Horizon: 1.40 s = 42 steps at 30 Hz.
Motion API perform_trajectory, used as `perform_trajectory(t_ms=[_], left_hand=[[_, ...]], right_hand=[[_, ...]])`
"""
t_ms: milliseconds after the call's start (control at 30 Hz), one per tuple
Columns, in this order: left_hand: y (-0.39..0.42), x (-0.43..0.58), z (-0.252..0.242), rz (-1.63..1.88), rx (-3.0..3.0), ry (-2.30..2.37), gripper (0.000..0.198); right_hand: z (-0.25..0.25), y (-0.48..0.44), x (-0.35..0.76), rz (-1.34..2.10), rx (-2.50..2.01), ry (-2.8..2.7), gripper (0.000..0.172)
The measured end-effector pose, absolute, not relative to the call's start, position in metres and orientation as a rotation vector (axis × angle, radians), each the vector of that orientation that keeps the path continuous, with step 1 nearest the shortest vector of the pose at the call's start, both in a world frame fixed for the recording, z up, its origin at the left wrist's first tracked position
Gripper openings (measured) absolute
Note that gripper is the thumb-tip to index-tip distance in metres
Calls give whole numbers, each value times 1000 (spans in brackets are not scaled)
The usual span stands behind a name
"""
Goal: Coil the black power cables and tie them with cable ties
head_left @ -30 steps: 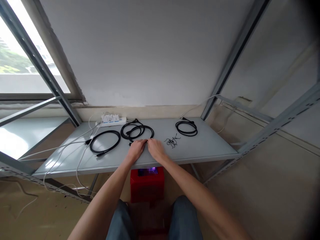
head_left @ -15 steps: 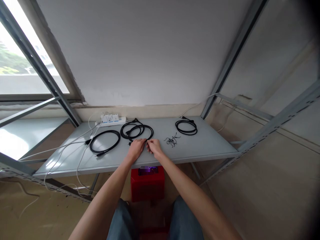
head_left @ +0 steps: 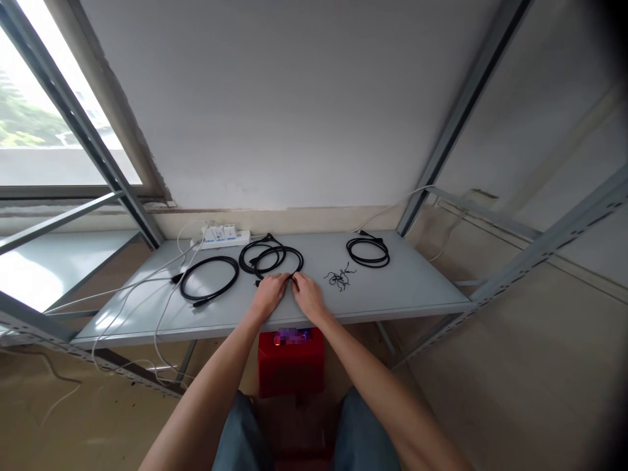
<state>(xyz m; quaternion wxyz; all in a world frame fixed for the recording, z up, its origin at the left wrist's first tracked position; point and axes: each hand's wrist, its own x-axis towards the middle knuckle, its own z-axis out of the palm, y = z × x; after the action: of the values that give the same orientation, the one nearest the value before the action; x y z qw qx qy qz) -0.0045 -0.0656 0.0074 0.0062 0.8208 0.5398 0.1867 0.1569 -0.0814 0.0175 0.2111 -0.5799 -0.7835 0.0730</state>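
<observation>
A coiled black cable (head_left: 300,257) lies on the grey shelf, its near side between my hands. My left hand (head_left: 269,294) is closed on that near side, with a connector end showing just beyond its fingers. Close beside it, my right hand (head_left: 309,297) pinches at the same part of the coil. The fingertips nearly meet, and whether a thin tie is between them I cannot tell. Another black cable coil (head_left: 241,261) lies partly under the held one. To the right of my right hand sits a small tangle of short black ties (head_left: 339,279).
One black cable coil (head_left: 235,278) lies at left, another (head_left: 367,263) at right. A white power strip (head_left: 226,241) with plugs stands at the back; white cords (head_left: 161,307) run over the front edge of the shelf (head_left: 392,307). Below is a red box (head_left: 291,373). Metal posts (head_left: 441,144) frame the shelf.
My right hand has moved up against the coil's near side, its fingers now nearer the cable. My left hand stays at the coil. The whole view has shifted slightly.
</observation>
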Motion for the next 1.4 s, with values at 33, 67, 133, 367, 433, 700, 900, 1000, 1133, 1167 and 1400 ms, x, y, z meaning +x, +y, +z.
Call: perform_trajectory(t_ms=[33, 67, 133, 367, 433, 700, 900, 1000, 1133, 1167, 1400], left_hand=[[-66, -4, 8, 582, 2570, 1689, 34], [-66, -4, 8, 578, 2569, 1689, 34], [-65, -5, 8, 571, 2566, 1691, 33], [-65, -5, 8, 562, 2556, 1685, 34], [-66, -5, 8, 549, 2553, 1688, 35], [-62, -6, 2, 553, 2578, 1697, 38], [-63, -5, 4, 529, 2572, 1713, 37], [-64, -4, 6, 535, 2558, 1717, 37], [-64, -4, 6, 564, 2558, 1718, 39], [-64, -4, 6, 560, 2563, 1718, 38], [-62, -3, 4, 542, 2590, 1698, 33]], right_hand=[[17, -82, 156, 177, -1614, -2183, 21], [17, -83, 156, 148, -1610, -2193, 22], [18, -85, 155, 85, -1614, -2215, 25], [21, -91, 153, -59, -1686, -2239, 33], [21, -92, 153, -68, -1699, -2248, 33], [17, -88, 155, -86, -1659, -2217, 29], [16, -85, 157, 14, -1647, -2122, 25], [17, -84, 158, 49, -1606, -2097, 25], [18, -83, 157, 64, -1572, -2090, 29], [18, -83, 157, 65, -1568, -2088, 29], [10, -75, 156, 123, -1541, -2056, 17]])
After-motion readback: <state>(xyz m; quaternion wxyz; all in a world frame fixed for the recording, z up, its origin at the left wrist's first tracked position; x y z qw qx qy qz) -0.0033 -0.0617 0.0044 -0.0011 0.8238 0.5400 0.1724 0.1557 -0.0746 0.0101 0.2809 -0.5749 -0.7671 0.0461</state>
